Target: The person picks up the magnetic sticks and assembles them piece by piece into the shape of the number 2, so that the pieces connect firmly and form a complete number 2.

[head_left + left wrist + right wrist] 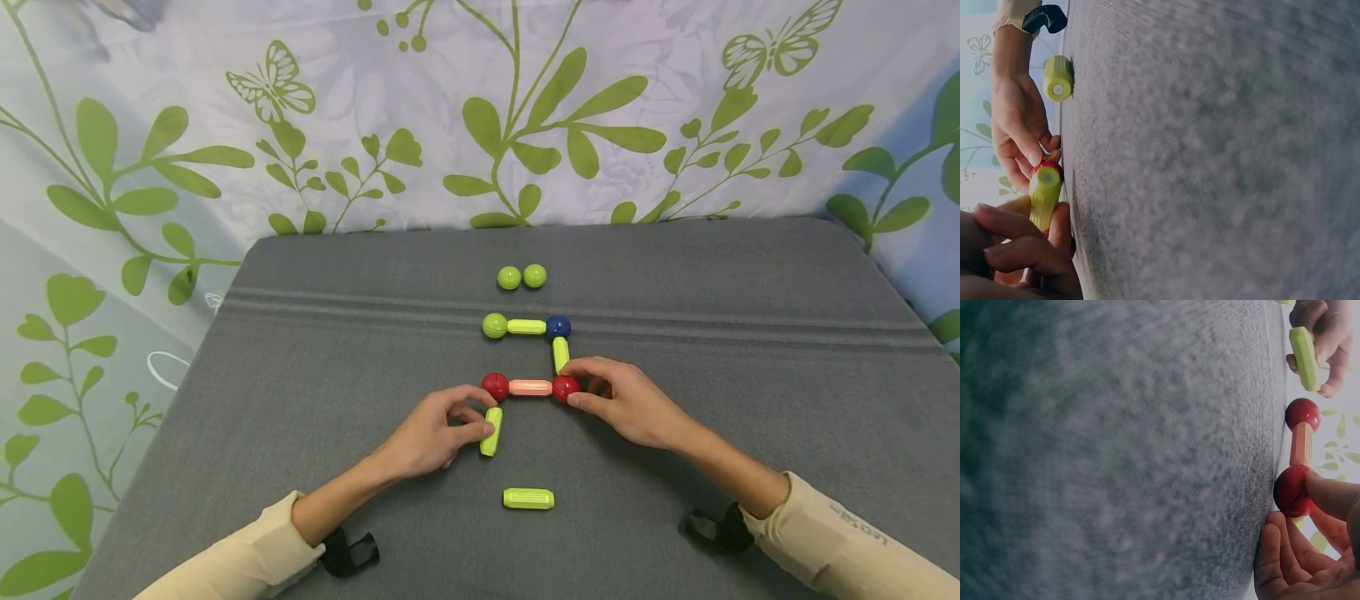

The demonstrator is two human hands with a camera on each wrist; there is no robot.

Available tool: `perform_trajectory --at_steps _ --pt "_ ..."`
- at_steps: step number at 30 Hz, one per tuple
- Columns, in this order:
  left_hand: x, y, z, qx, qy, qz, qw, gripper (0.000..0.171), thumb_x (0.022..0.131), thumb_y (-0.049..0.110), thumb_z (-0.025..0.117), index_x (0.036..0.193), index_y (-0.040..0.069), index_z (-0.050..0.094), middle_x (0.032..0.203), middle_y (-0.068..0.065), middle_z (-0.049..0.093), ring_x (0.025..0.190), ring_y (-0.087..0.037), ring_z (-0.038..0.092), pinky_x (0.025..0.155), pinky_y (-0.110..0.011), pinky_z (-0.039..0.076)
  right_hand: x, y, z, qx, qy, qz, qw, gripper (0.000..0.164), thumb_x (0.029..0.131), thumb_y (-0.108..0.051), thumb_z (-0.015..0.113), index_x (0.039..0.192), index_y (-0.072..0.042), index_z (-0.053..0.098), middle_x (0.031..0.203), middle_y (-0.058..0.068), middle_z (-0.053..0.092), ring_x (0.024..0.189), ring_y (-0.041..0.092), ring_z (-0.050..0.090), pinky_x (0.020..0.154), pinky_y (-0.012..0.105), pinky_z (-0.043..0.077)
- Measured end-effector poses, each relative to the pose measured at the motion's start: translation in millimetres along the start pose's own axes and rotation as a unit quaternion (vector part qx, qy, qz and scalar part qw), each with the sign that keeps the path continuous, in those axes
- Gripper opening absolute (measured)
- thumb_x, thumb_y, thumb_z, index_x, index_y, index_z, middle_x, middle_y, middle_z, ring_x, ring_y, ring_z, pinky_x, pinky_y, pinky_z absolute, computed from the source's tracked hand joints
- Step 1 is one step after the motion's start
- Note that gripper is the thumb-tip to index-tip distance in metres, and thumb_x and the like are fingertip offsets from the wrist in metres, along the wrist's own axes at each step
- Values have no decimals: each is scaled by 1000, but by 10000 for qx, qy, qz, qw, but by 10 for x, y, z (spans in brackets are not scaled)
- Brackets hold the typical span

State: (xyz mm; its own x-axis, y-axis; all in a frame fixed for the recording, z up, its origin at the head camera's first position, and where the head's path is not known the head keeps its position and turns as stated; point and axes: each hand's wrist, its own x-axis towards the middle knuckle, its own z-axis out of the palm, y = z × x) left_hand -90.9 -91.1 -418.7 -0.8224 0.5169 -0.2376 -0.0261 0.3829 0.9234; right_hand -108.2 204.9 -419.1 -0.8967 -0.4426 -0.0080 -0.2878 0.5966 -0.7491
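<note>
"Fingers (471,392) of the left hand (431,433) are closed to a pinch, and they have a green stick (490,444), one end aimed at the left red ball (495,386)!"

"Touching?"

"Not quite; from the right wrist a sliver of gap shows."

"And the right hand (633,404)?"

"Drawn in snugly, fingertips gripping the right red ball (567,389)! A pink stick (530,387) bridges the two reds, a side stick (561,354) runs up to the blue ball (558,327), and a top stick (527,327) links that to a green ball (495,325)."

"So which step is this?"

"Joining, I'd say: a stick going onto the left red, the right hand steadying the other end. Next move calls for lining up the tip and easing it home without shoving that ball."

"Any room?"

"Loads on the left! Bare grey desk (300,358) runs out to an edge well apart from the work, and the right looks roomy too. Towards the person, a loose stick (528,498) lies near; a low sweep could clip it."

"Far side?"

"Two loose balls (535,276) sit before the far edge. One hard push and they might roll!"
</note>
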Motion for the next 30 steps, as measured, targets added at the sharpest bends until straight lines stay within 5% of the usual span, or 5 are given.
perform_trajectory --at_steps 30 --pt "27 5 9 -349 161 -177 9991 28 97 12 64 123 8 57 94 -4 72 41 -12 42 43 -24 39 4 -15 5 -24 0 18 10000 26 94 -13 69 120 -14 66 102 -3 63 81 14 57 66 30 47"
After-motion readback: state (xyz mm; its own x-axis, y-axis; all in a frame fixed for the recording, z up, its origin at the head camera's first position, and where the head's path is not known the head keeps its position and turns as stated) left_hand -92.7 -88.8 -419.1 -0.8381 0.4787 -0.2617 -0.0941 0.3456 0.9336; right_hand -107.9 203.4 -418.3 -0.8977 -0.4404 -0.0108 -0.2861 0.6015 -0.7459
